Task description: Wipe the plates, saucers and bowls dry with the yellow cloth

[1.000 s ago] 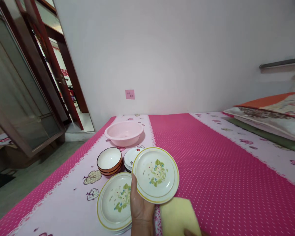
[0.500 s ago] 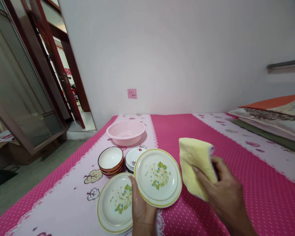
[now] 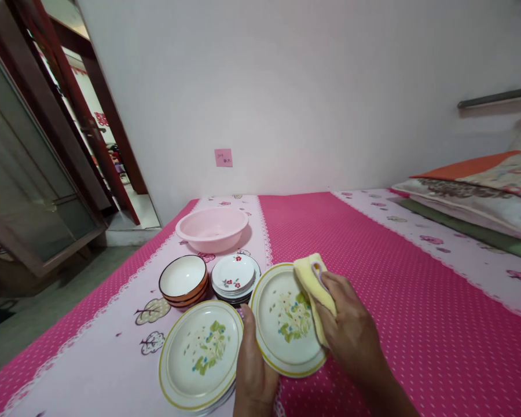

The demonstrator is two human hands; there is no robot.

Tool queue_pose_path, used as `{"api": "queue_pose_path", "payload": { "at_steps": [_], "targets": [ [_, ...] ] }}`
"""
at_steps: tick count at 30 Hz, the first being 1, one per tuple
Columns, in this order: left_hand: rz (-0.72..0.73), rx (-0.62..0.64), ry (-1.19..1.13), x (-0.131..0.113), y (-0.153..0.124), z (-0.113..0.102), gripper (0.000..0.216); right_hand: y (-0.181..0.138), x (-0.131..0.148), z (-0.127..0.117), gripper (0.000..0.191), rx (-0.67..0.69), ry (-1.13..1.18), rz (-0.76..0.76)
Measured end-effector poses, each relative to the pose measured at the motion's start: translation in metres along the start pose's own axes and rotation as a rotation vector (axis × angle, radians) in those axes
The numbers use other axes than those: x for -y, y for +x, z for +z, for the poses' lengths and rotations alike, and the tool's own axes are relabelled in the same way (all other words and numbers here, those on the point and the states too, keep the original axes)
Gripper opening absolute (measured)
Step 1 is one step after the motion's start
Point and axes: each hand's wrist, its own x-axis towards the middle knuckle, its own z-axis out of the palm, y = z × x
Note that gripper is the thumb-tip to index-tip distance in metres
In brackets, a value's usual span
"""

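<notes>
The round, white, glossy plate with a yellow line around its rim [image 3: 286,324] is held in the air above the bed [image 3: 373,249], well apart from the bed's left and far edges. It is tilted, and its face is turned up toward the person. This face carries green leaves, pale flowers and small blue dots. The soft, pale yellow, folded cloth with a light purple edging [image 3: 312,284] is pressed on the plate's right side, where it covers part of the rim.
</notes>
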Motion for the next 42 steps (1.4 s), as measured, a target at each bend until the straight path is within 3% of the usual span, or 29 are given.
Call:
{"api": "queue_pose_path", "payload": {
  "at_steps": [4,7,12,15,20,24,28,32,36,42],
  "targets": [
    [-0.064,0.052,-0.007,0.011,0.002,-0.002,0.059,-0.001,0.015,0.003,0.055,0.063,0.107,-0.135],
    [-0.064,0.068,-0.033,0.01,0.004,-0.003,0.055,-0.003,0.025,0.003,0.06,0.272,0.218,-0.19],
    [-0.136,0.006,-0.03,-0.005,-0.001,0.001,0.067,-0.006,0.031,-0.015,0.047,0.587,0.385,-0.187],
    [-0.136,0.06,-0.006,-0.012,-0.002,0.001,0.071,-0.01,0.03,-0.032,0.034,0.712,0.37,-0.14],
    [-0.076,0.187,0.032,-0.021,-0.001,-0.004,0.074,-0.006,0.018,-0.048,0.024,0.694,0.11,-0.03],
    [-0.077,0.185,0.049,-0.022,-0.002,-0.005,0.073,0.007,-0.003,-0.051,0.032,0.533,-0.095,0.035],
    [-0.101,0.16,0.05,-0.014,-0.001,0.002,0.071,0.011,-0.012,-0.045,0.041,0.27,-0.058,0.018],
    [-0.151,0.124,0.047,0.001,0.0,0.008,0.067,0.008,0.002,-0.029,0.057,0.16,0.051,-0.004],
    [-0.173,0.061,0.021,0.008,0.001,0.009,0.059,0.003,0.02,-0.015,0.06,0.285,0.182,-0.06],
    [-0.172,0.052,0.024,-0.006,-0.002,0.011,0.065,-0.008,0.03,-0.016,0.04,0.6,0.389,-0.152]
  ]
}}
